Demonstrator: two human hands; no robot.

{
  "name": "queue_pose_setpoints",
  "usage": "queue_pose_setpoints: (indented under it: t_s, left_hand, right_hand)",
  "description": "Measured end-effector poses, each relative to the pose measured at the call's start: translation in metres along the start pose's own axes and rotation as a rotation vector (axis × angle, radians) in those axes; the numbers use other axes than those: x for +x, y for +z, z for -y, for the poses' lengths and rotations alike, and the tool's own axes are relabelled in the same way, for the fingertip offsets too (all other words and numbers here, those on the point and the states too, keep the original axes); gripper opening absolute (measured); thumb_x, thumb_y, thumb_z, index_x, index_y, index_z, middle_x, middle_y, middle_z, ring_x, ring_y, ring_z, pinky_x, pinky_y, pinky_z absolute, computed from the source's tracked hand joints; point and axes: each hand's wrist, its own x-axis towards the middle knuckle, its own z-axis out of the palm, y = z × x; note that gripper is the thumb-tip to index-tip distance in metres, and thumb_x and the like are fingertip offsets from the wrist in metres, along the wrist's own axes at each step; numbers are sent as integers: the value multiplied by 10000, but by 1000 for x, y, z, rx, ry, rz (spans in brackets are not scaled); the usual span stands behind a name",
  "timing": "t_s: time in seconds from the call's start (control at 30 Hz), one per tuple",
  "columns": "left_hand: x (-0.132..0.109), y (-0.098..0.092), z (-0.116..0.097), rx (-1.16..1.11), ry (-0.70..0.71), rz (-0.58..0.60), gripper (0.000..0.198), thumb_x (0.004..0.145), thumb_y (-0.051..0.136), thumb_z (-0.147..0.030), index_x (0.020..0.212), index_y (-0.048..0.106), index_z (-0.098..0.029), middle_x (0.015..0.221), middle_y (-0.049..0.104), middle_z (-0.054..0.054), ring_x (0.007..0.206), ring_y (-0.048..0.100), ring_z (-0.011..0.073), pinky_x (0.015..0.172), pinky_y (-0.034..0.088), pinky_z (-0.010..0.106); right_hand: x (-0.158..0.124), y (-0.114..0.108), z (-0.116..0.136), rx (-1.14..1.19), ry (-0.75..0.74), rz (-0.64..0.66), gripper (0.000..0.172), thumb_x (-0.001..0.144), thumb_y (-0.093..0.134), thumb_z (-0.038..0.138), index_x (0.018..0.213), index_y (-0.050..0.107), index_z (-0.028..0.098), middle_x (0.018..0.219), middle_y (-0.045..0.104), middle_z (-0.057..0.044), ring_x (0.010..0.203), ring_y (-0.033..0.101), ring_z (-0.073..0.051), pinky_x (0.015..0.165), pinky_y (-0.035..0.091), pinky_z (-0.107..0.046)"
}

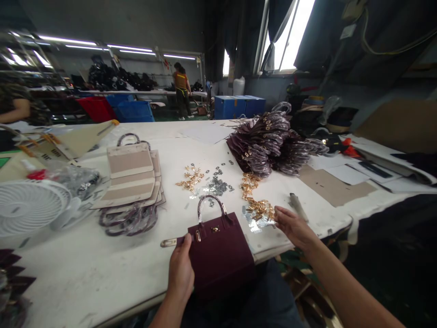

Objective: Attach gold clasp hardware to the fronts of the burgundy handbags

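A dark burgundy handbag [220, 250] leans at the table's front edge, its wrapped top handle upright. My left hand [180, 269] grips the bag's left side, thumb on the strap with a gold metal plate [169, 243] at its end. A gold clasp [215, 229] sits on the bag's front. My right hand [293, 226] is at the right edge of a pile of gold metal fittings [260, 209], fingertips pinched together; whether a small piece is between them I cannot make out. Grey metal plates [218, 186] and more gold pieces [191, 177] lie behind the bag.
Stacked beige-lined bag panels [131, 171] lie left, near a white fan [32, 207]. A heap of wrapped burgundy bag parts [262, 141] stands at the back right. A grey-handled tool [298, 207] lies beside my right hand. A person [181, 86] stands in the background.
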Motion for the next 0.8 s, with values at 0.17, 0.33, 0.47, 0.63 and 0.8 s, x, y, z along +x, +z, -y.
queue_pose_setpoints:
  t_s: [0.17, 0.33, 0.47, 0.63, 0.8]
  left_hand:
    - [-3, 0, -1, -27, -4, 34, 333, 847, 801, -357, 1086, 761, -129, 1063, 799, 125, 1152, 721, 310, 1075, 554, 483]
    - [-4, -1, -1, -6, 44, 65, 423, 792, 852, -420, 1088, 759, -132, 1083, 797, 112, 1137, 725, 307, 1073, 556, 481]
    - [-3, -4, 1, 10, 47, 75, 450, 793, 851, -432, 1112, 751, -130, 1084, 796, 109, 1118, 730, 298, 1056, 564, 474]
    - [-3, -5, 3, 31, 72, 78, 411, 794, 847, -441, 1046, 758, -128, 1000, 803, 97, 1064, 744, 283, 1000, 584, 432]
    - [-4, -9, 9, 171, 153, 49, 449, 800, 819, -505, 1057, 731, -147, 1017, 790, 78, 1017, 740, 264, 966, 570, 390]
  right_hand:
    - [-14, 33, 3, 114, 81, 71, 374, 747, 901, 443, 991, 702, 242, 885, 716, -14, 746, 697, -154, 598, 579, -223]
    - [-24, 60, 6, 111, 80, 97, 377, 715, 921, 453, 902, 669, 243, 825, 693, -4, 726, 681, -173, 581, 564, -253]
    - [-29, 71, 9, 118, 70, 98, 433, 645, 966, 440, 876, 660, 237, 781, 665, 7, 718, 672, -177, 562, 545, -254]
    - [-39, 89, 6, 118, 58, 113, 475, 601, 998, 411, 900, 681, 224, 783, 667, 18, 743, 681, -162, 604, 550, -240]
    - [-48, 123, -17, -9, -23, 194, 489, 650, 964, 462, 970, 700, 204, 827, 721, -9, 794, 719, -196, 682, 580, -293]
